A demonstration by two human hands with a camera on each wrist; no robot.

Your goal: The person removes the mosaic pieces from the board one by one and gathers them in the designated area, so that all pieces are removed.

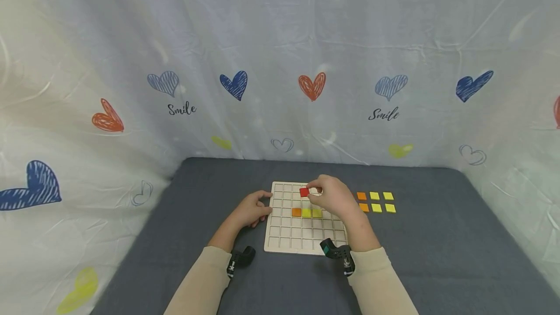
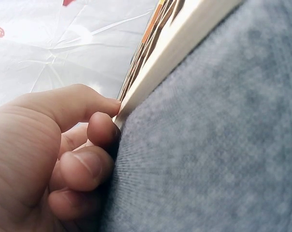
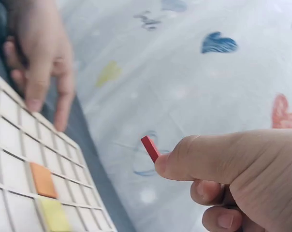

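A light wooden grid board (image 1: 280,244) lies on the grey cloth. In a row on it sit an orange tile (image 1: 296,212) and two yellow tiles (image 1: 317,213). My right hand (image 1: 334,196) pinches a red square tile (image 1: 304,192) between thumb and fingertip. In the right wrist view this red tile (image 3: 150,148) is held edge-on, apart from the board. My left hand (image 1: 251,210) rests beside the board's left edge, its thumb and index fingertip spread apart and touching that edge. Its other fingers bend loosely beneath. The right hand and forearm hide the board's right part.
Right of the board, two orange tiles (image 1: 361,195) and several yellow tiles (image 1: 376,207) lie in two short rows on the cloth. A white curtain (image 1: 280,111) printed with hearts hangs behind and around the table (image 1: 210,179). Each wrist wears a black camera (image 1: 334,249).
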